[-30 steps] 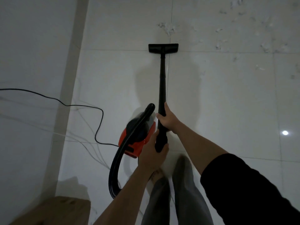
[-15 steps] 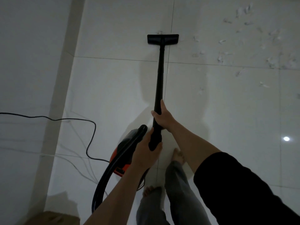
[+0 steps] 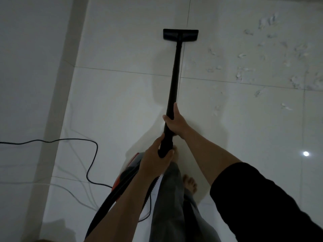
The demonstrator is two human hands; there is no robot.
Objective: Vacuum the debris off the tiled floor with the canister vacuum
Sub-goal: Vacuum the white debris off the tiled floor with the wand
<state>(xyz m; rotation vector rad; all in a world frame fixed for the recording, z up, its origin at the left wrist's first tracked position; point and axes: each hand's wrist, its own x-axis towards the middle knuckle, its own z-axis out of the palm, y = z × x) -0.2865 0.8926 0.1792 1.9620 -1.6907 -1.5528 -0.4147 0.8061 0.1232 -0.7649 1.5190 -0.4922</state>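
Hands (image 3: 175,122) grip wand (image 3: 174,74) | nozzle (image 3: 180,34) on floor (image 3: 122,102) | no legible txt

Dim light falls on a floor of large, pale, glossy tiles (image 3: 111,105) crossed by thin dark grout lines. A grey skirting band (image 3: 59,95) separates it from a plain pale wall (image 3: 26,67) at left. A ceiling-light reflection (image 3: 306,153) gleams at right.

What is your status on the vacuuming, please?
Both hands, left hand and right hand, grip wand. Debris right of floor head. Power cord left, clear.
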